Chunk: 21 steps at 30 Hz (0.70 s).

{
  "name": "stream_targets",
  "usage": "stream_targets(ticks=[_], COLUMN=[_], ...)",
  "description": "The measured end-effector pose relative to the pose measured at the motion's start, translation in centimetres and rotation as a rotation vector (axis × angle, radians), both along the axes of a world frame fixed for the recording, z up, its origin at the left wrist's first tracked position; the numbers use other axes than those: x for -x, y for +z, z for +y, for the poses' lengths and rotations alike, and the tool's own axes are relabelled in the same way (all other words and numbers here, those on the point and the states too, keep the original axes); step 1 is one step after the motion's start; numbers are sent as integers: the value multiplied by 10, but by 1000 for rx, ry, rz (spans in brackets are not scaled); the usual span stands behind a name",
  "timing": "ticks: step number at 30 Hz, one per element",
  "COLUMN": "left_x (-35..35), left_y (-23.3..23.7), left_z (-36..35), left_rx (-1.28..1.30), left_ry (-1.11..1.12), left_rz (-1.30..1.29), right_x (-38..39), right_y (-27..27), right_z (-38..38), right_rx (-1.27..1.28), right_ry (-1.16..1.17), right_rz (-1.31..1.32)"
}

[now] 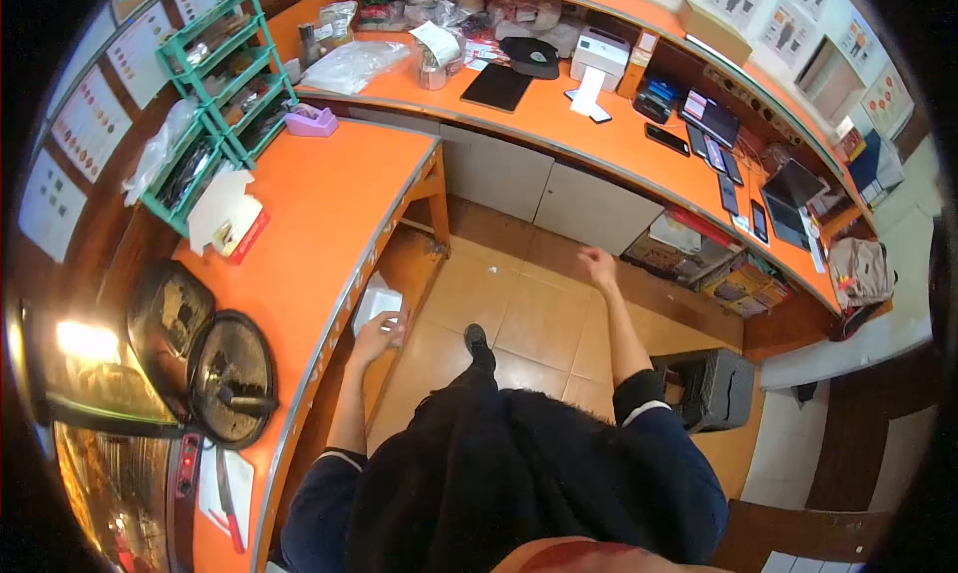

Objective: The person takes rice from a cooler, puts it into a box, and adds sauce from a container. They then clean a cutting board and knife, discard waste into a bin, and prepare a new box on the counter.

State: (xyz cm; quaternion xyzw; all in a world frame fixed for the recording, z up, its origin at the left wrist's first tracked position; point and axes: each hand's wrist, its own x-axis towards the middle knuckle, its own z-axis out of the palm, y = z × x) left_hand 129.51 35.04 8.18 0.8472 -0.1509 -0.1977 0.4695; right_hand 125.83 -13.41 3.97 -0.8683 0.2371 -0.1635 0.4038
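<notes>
My left hand (379, 335) is beside the edge of the orange table (329, 189), its fingers loosely bent and apart, with nothing seen in them. Just behind it, below the table top, a white container (376, 303) shows on a lower shelf. My right hand (599, 268) is held out over the tiled floor, fingers partly curled and apart, touching nothing. On the table lie an opened white and red box (226, 217), a purple tape dispenser (311, 122), a dark round lid (232, 373) and a knife with a red handle (233, 518).
The long orange counter (619, 139) holds a printer (600, 56), a dark cap (530, 57), a tablet (497, 88), several phones and laptops. Green racks (225, 84) stand at the left. A grey crate (723, 391) is on the floor at the right, near a backpack (862, 274).
</notes>
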Motion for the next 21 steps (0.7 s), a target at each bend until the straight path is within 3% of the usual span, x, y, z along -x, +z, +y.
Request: stream_targets(ticks=[1,3,6,8,10,12,17,21], left_x=[-25,-77,-148,-194,-229,-255,-317,-384], left_y=[-12,-11,19,22,27,53,96,108], left_z=[-5,-28,-97,-147,-192,-239,-332,-419], left_rx=[1,22,107,177,238,248,264,319], left_ry=[54,58,149,66,-66,-200,-438,-561], left_rz=[60,-41,56,-15,-58,16,114,-13], right_x=[-30,-99,-173,-235,-276,-301,-389,-459], right_y=[46,41,60,56,58,87,104,98], right_z=[29,30,-9,-75,-132,-169,-246,-305], right_rx=[-317,-340,-258,-285,-146,-24,-158,-250], right_ry=[14,242,231,149,-112,-234,-471,-494], right_rz=[38,-104,0,-213,-328,-258,-381,-502])
